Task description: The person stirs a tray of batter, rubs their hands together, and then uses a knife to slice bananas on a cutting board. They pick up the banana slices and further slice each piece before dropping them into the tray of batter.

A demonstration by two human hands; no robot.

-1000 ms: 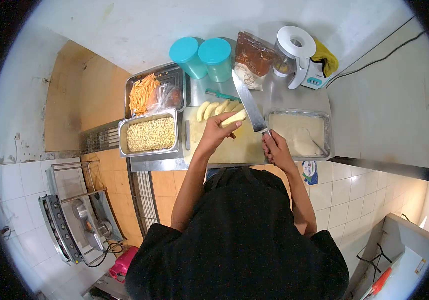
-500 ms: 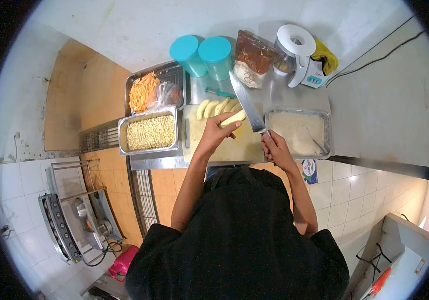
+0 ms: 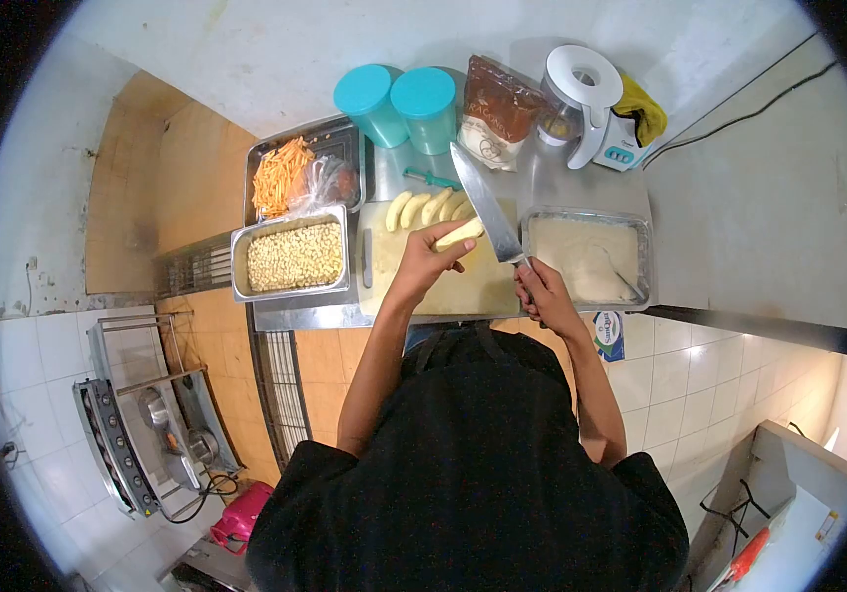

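Over the pale cutting board (image 3: pixel 394 281), my left hand (image 3: pixel 430 259) is closed around a peeled banana (image 3: pixel 460 234). My right hand (image 3: pixel 543 293) grips the handle of a large kitchen knife (image 3: pixel 485 204). The wide blade points up and away to the left, its edge right beside the banana's end. Several more peeled bananas (image 3: pixel 423 209) lie in a row at the far side of the board. Just beyond them is a teal-handled peeler (image 3: pixel 430 179).
At right sits a tray of pale batter (image 3: pixel 581 252) with a utensil in it. On the left are a metal pan of corn kernels (image 3: pixel 295 259) and a tray with orange strips (image 3: pixel 281 178). Behind stand two teal-lidded containers (image 3: pixel 427 113), a brown bag (image 3: pixel 498 109) and a blender (image 3: pixel 581 94).
Both hands, the banana and the knife keep nearly the same pose. The whole view has shifted very slightly.
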